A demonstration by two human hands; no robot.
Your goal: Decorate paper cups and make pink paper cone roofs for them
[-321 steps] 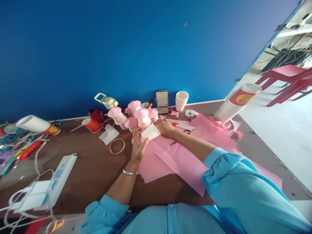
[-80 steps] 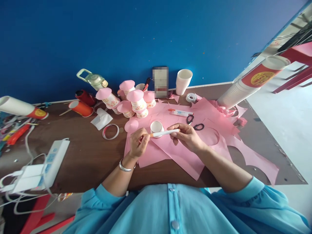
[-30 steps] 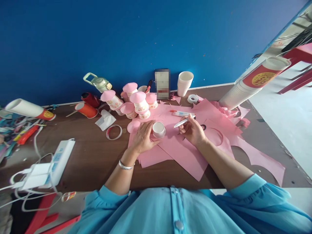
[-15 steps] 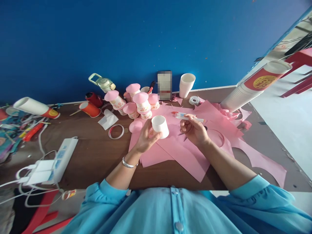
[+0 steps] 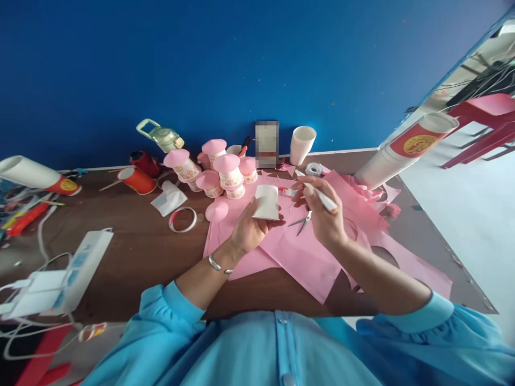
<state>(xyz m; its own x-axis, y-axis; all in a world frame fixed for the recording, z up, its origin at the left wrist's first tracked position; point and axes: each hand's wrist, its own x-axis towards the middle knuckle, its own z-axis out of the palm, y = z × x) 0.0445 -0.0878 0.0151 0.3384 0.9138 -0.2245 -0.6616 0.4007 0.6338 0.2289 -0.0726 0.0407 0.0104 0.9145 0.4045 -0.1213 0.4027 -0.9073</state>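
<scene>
A short white cup [image 5: 266,202] rests in my left hand [image 5: 250,228], whose fingers curl round its lower side. My right hand [image 5: 325,210] grips a white marker [image 5: 324,199] with an orange end, just to the right of the cup. Open scissors [image 5: 302,222] lie below, on pink paper sheets [image 5: 306,262]. Another marker [image 5: 287,192] lies between the cup and my right hand. Several decorated cups with pink cone tops [image 5: 228,170] stand behind my left hand, and a loose pink cone [image 5: 216,211] lies in front of them.
A phone [image 5: 267,143] and white cups [image 5: 303,145] stand by the blue wall. At the right leans a long cup stack [image 5: 396,153]. A tape roll [image 5: 182,219], red cup [image 5: 137,180], bottle [image 5: 164,138] and power strip [image 5: 82,271] are to the left.
The white cup has turned from mouth toward me to its side showing. My right hand has lifted the marker off the other one and tilted it. The view has shifted a little to the right.
</scene>
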